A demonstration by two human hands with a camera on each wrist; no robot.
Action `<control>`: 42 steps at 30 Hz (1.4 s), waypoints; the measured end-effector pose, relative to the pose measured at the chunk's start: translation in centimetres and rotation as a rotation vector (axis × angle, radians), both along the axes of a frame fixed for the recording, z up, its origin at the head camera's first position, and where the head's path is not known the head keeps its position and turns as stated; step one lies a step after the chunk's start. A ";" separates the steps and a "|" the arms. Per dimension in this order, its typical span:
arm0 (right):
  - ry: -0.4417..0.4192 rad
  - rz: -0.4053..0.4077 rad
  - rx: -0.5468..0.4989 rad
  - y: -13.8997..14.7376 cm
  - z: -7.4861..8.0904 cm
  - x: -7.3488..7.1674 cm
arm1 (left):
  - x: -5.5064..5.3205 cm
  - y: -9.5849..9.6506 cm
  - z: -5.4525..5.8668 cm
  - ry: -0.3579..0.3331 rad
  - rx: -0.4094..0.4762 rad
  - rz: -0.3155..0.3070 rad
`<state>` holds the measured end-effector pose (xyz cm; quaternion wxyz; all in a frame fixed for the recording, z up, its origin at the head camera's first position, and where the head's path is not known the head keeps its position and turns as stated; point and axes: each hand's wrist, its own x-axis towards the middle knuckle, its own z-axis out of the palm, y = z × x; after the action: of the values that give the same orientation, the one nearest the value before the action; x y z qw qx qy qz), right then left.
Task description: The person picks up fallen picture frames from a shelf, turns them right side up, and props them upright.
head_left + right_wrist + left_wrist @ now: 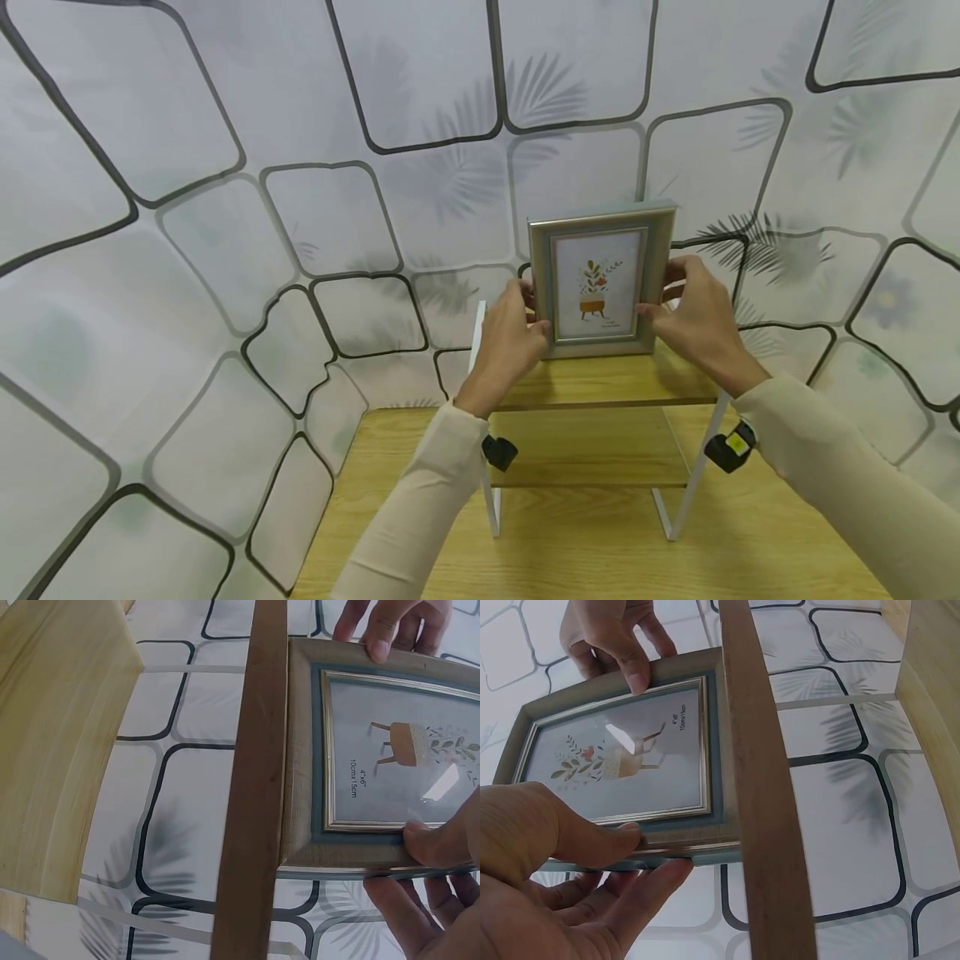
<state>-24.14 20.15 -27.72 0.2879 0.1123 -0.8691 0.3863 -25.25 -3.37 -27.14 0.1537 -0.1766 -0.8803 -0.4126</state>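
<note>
A picture frame (543,287) with a silvery-gold border and a potted-plant print stands upright on the top board (600,383) of a small two-tier shelf. My left hand (506,337) grips its left side, thumb on the front face and fingers behind the edge. On the opposite side my right hand (701,321) holds the edge the same way, the thumb near the lower right corner. In the left wrist view the frame (724,750) meets the board's brown edge (761,780). The right wrist view also shows the frame (300,750) touching that edge.
Below is the lower wooden board (592,450) of the shelf. White metal legs (693,483) stand on a wood-grain surface (585,562). Behind and to the left hangs a pale backdrop (450,208) with dark rounded outlines and leaf prints.
</note>
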 end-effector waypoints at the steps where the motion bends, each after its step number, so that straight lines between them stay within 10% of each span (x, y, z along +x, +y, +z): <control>1: 0.002 0.006 0.006 0.0 0.0 0.0 | 0.0 0.0 0.0 0.004 -0.006 0.002; 6: 0.064 0.013 0.024 0.0 0.7 0.6 | 0.1 -0.2 0.2 0.013 -0.030 -0.001; 14: 0.578 0.001 0.052 -0.9 3.9 0.8 | -0.2 -0.7 0.3 0.006 -0.038 -0.003; 18: 0.700 0.038 0.140 -3.0 5.8 1.0 | -0.2 -0.8 0.5 0.004 -0.037 -0.016; 31: 0.464 0.035 0.348 -7.2 6.6 0.5 | -0.2 -0.9 0.5 -0.002 0.044 -0.049; 42: 0.452 -0.012 0.377 -7.8 6.7 0.5 | 0.3 -0.7 0.5 0.037 0.036 -0.019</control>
<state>-23.63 12.40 -21.06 0.4506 0.2419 -0.8400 0.1813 -24.95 -4.05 -26.64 0.1693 -0.1896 -0.8680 -0.4266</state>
